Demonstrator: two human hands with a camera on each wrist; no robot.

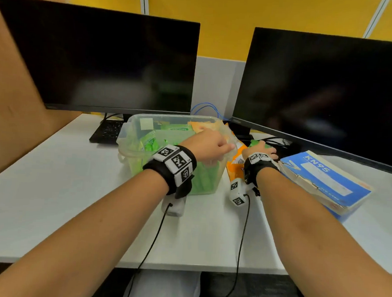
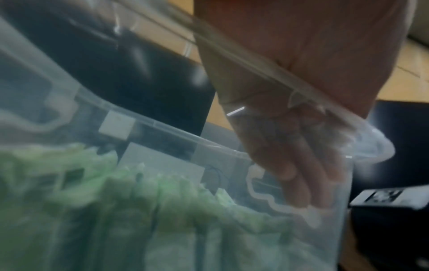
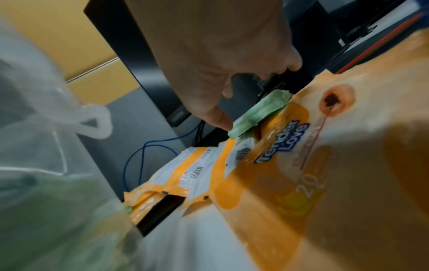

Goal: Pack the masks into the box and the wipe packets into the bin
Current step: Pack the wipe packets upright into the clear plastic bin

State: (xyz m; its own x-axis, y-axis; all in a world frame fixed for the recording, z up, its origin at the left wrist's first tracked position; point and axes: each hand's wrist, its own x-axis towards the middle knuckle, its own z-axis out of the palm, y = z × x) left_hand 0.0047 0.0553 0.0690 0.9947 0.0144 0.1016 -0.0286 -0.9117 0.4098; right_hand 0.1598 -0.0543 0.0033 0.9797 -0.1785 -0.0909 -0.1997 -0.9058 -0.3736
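Nearest, two bare forearms over white desk [image 1: 50, 185]. Left hand [image 1: 207, 146] hooked over rim of one clear plastic bin [image 1: 132, 130] of green wipe packets [image 1: 204, 181]. Right hand [image 1: 262, 151], fingers spread, reaching one green packet [image 3: 260, 111] atop orange wipe packs [image 3: 267, 165]. One blue KN95 mask box [image 1: 326, 181] rightward, at desk edge.

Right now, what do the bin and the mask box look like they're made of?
Bin: clear, glossy plastic, apparently; green packets show through its walls. Mask box: printed cardboard, probably; its near edge looks torn and creased.
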